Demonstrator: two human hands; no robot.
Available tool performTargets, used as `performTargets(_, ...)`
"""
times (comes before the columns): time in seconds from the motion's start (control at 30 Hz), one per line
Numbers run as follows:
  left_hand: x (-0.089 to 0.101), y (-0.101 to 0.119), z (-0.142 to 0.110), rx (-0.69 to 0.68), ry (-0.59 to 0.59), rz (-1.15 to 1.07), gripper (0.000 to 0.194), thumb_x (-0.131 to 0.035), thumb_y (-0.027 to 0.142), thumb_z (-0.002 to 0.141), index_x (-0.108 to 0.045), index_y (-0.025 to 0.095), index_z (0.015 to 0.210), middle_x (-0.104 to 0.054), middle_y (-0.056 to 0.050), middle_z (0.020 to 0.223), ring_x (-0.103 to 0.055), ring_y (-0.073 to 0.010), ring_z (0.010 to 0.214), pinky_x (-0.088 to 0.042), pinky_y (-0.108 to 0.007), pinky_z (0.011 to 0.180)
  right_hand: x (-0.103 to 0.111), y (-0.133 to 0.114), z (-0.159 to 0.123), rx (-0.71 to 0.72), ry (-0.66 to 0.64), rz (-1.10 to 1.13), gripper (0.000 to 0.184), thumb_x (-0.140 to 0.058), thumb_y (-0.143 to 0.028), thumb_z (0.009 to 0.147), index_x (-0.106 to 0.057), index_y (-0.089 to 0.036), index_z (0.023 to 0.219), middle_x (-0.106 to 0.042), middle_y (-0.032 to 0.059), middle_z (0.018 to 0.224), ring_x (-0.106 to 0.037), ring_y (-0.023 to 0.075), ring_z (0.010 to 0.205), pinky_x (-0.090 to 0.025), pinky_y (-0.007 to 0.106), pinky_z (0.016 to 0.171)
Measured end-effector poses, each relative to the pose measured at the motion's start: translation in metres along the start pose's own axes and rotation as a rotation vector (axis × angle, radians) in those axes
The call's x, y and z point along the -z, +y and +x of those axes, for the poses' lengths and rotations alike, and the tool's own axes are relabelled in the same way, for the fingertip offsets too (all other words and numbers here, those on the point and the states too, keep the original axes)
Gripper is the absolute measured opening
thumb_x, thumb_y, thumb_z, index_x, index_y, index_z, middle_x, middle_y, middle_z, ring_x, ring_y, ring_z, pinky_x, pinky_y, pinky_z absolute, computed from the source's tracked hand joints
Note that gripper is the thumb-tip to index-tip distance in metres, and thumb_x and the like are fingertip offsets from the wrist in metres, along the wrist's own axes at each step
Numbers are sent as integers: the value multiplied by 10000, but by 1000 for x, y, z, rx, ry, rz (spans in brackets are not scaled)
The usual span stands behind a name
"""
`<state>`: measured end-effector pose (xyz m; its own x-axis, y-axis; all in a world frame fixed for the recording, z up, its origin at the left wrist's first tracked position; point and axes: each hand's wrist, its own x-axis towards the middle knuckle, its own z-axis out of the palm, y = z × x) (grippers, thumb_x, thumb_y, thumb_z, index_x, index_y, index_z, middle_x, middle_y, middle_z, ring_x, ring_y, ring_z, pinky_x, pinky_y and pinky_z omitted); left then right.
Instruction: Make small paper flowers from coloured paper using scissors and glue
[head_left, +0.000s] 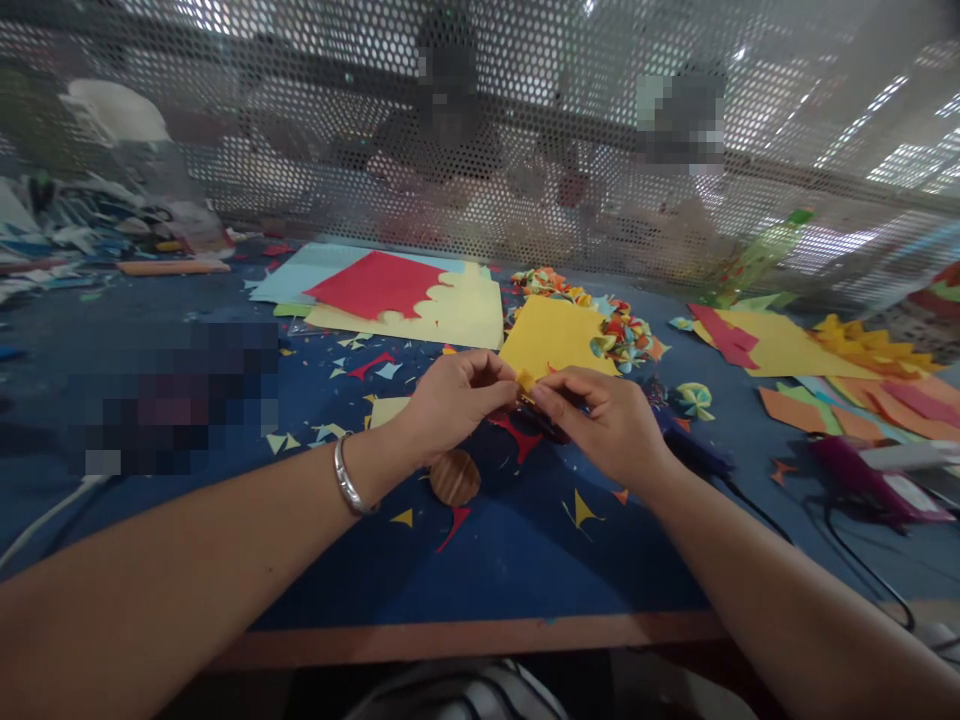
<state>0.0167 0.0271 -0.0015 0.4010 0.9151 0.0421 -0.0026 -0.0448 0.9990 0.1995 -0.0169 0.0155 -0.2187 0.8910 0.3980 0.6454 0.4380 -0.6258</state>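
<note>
My left hand and my right hand meet over the blue table, both pinching a small yellow paper piece between their fingertips. A silver bangle circles my left wrist. Just behind the hands lies a yellow paper sheet. A round wooden disc rests on the table under my left hand. A heap of small folded multicoloured paper shapes sits beyond my right hand.
Red, yellow and light blue sheets lie stacked at the back. Orange and yellow papers cover the right side, near a purple tool with black cables. Paper scraps litter the table. A perforated screen stands behind, people beyond it.
</note>
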Motion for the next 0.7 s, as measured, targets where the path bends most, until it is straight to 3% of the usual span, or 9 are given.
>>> performTargets(0.27,11,0,8,-163,96,254,78,-604,235,733,-568,172,704,-511,32,644,-437,-85,590,-338,-239,567,-3,12,2,9,-34,-113,183,-571,-298,914,-698,-182,851,-680,17,789,-589,134,703,-415,257,639)
performTargets(0.47,21,6,8,-111,-54,481,114,-566,255,733,-586,174,656,-528,14,625,-431,-98,580,-307,-259,562,-5,20,4,-38,-204,-360,96,-639,-243,836,-703,-178,863,-651,30,808,-553,143,692,-393,270,640)
performTargets(0.6,22,11,5,-62,-211,728,128,-583,257,698,-611,171,607,-558,-1,574,-456,-109,550,-298,-269,549,-7,22,4,-25,-232,-452,66,-651,-233,812,-680,-178,831,-607,42,822,-549,159,743,-386,275,661)
performTargets(0.7,30,13,9,-105,-201,888,152,-608,304,705,-674,169,683,-621,-23,625,-485,-119,546,-301,-276,555,-8,24,5,-17,-231,-487,81,-631,-237,814,-646,-173,765,-586,43,806,-534,158,723,-374,282,650)
